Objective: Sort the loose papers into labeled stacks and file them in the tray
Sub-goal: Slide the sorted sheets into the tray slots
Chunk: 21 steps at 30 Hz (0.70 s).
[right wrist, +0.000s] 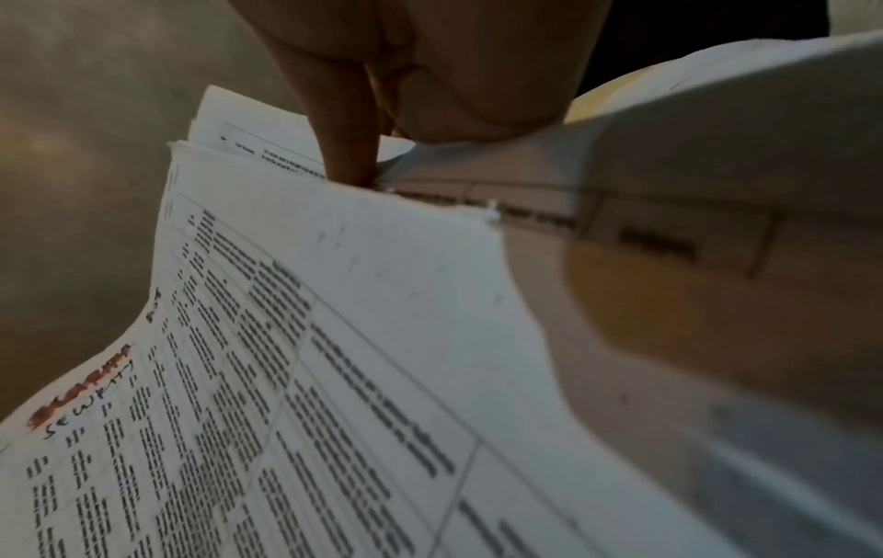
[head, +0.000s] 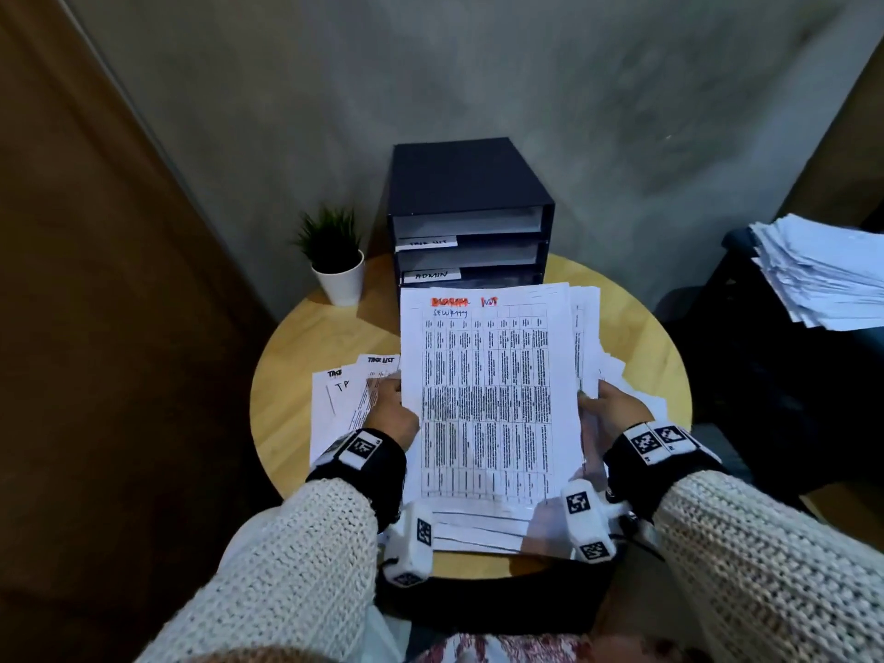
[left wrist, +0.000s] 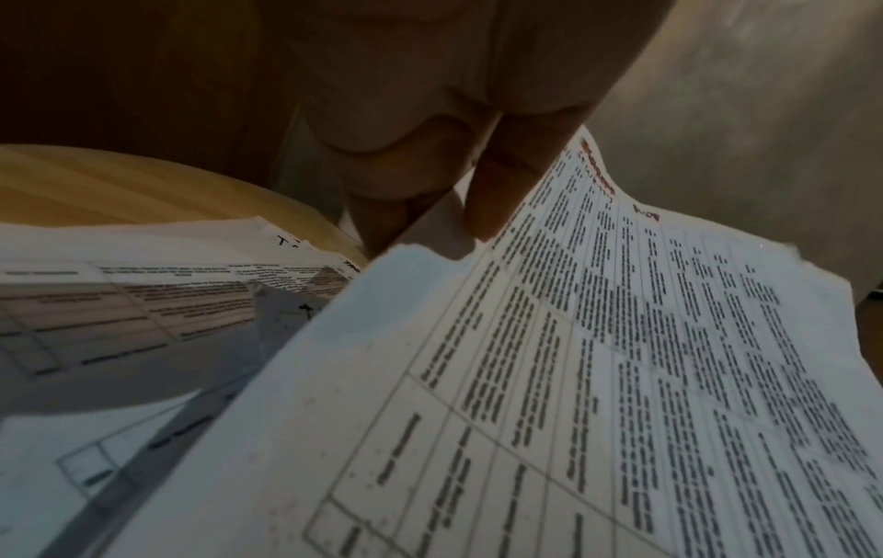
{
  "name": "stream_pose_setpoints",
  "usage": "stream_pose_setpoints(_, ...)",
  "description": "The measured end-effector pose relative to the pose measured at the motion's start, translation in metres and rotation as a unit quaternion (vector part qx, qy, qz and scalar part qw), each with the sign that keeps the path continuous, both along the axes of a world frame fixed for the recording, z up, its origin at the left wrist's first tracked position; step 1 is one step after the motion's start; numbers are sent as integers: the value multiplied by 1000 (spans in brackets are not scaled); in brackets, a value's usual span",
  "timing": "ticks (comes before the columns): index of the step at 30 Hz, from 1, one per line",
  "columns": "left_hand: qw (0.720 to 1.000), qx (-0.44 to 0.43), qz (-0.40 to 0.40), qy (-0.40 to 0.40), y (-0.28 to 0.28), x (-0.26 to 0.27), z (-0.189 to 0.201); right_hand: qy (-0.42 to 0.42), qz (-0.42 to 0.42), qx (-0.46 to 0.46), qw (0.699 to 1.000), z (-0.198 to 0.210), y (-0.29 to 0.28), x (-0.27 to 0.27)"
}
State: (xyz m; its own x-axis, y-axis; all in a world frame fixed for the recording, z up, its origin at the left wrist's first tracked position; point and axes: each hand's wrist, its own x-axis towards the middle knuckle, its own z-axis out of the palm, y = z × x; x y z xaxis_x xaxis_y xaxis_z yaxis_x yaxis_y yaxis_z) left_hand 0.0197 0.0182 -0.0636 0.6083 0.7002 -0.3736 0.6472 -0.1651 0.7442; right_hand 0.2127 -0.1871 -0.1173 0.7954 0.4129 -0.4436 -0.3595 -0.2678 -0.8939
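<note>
I hold a bundle of printed table sheets upright above the round wooden table. Its top sheet has a red heading and blue handwriting. My left hand pinches the bundle's left edge, thumb on the front. My right hand grips the right edge, one finger pressed against the sheets. A smaller stack headed "TASK LIST" lies on the table at the left. The dark filing tray stands behind, with labelled slots, one reading "ADMIN".
A small potted plant stands left of the tray. More loose sheets lie under the bundle on the right. A separate pile of papers rests on a dark surface at far right. A grey wall is behind.
</note>
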Motion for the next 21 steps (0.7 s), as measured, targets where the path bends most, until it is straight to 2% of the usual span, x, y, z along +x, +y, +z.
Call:
stream_pose_setpoints(4, 999, 2, -34, -3, -6, 4, -5, 18, -83, -17, 996, 19, 10, -12)
stream_pose_setpoints(6, 998, 5, -57, 17, -6, 10, -14, 15, -69, -51, 996, 20, 15, -17)
stream_pose_setpoints(8, 997, 7, -65, 32, -6, 14, -24, -1, -20, -102, 995, 16, 21, -18)
stream_pose_setpoints(10, 998, 4, -53, 30, -6, 17, -36, -75, 66, -218, 971, 15, 23, -20)
stream_pose_setpoints(12, 998, 2, -54, 27, -7, 19, -45, -121, 123, -332, 927, 11, 25, -18)
stream_pose_setpoints(14, 996, 13, -76, 48, -7, 21, -55, -143, 170, -405, 887, 8, 23, -14)
stream_pose_setpoints(17, 997, 55, -30, 41, 2, 23, -69, -127, 176, -467, 857, -3, 26, -6)
stream_pose_setpoints(20, 989, 104, 43, 99, 20, 17, -75, -131, 165, -503, 838, -17, 25, 5)
stream_pose_setpoints(21, 988, 94, 47, 111, 27, 16, -76, -123, 160, -475, 857, -21, 24, 7)
